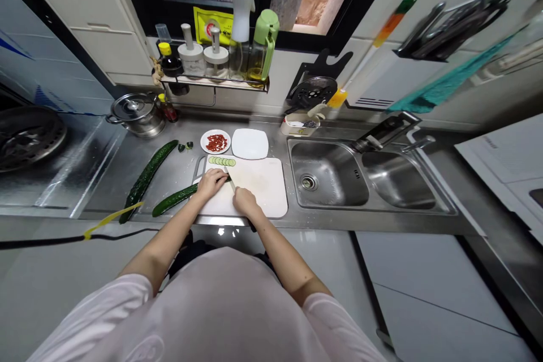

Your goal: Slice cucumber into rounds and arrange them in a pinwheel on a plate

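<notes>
The biggest thing is the shiny metal counter (104, 181), with a metal sink (335, 181) set into its right part. Left of the sink, near the counter's front edge, lies a white cutting board (265, 186). A whole cucumber (148, 173) lies on the counter, well to the left of the board. It is long and a bit bent. One end is by the counter's front edge, and the other points away from the person and to the right. The cut cucumber (173, 199) lies across the board's left edge. Its long line slants the same way, but flatter. Its left end is off the board, near the counter's front edge, and its cut end points right, toward the middle of the board. A plain white plate (250, 141) sits by the board's far edge, and just left of it is a plate with red bits (204, 139). The left hand (213, 181) is half curled, with its fingers bent over the cut cucumber, holding it down near the cut end. The right hand (245, 202) is closed tight around the handle of a knife (232, 182). The knife's blade is at the cut end and points away and a little left. Thin slices (222, 162) lie in a side-to-side row near the board's far left corner.
</notes>
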`<control>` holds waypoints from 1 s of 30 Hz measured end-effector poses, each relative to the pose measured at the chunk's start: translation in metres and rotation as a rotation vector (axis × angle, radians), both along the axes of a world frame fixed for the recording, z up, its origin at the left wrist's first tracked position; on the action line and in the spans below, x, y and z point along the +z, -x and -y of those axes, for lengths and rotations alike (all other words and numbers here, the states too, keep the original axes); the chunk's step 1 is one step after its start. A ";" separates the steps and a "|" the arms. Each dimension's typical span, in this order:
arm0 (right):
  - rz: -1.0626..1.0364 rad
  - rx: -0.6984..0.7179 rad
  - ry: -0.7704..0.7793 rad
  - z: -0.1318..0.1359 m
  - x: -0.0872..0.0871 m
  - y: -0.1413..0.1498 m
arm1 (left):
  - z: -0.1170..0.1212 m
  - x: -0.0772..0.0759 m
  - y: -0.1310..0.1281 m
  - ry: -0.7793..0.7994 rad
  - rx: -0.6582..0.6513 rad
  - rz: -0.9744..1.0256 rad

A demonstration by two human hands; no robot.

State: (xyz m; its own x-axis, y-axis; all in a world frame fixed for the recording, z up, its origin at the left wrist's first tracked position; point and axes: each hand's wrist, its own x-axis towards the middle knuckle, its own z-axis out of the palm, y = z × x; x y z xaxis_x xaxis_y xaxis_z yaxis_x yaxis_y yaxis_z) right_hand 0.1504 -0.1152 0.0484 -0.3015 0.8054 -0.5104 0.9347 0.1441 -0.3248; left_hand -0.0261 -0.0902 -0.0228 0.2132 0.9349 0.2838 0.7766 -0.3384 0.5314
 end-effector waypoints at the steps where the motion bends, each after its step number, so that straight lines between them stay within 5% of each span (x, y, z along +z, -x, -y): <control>1: 0.000 -0.004 0.000 0.000 0.000 0.000 | 0.000 0.000 0.000 -0.003 0.001 0.001; 21: 0.013 -0.045 0.025 0.018 -0.009 -0.008 | 0.000 -0.002 0.001 -0.007 0.005 0.011; 30: -0.001 -0.055 0.017 0.006 -0.010 0.000 | 0.000 0.002 0.000 0.013 0.000 0.014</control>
State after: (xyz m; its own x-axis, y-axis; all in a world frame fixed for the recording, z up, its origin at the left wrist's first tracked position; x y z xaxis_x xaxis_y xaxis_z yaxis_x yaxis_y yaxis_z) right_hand 0.1503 -0.1211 0.0380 -0.2575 0.8121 -0.5237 0.9408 0.0871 -0.3275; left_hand -0.0258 -0.0903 -0.0207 0.2096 0.9383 0.2751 0.7688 -0.3320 0.5466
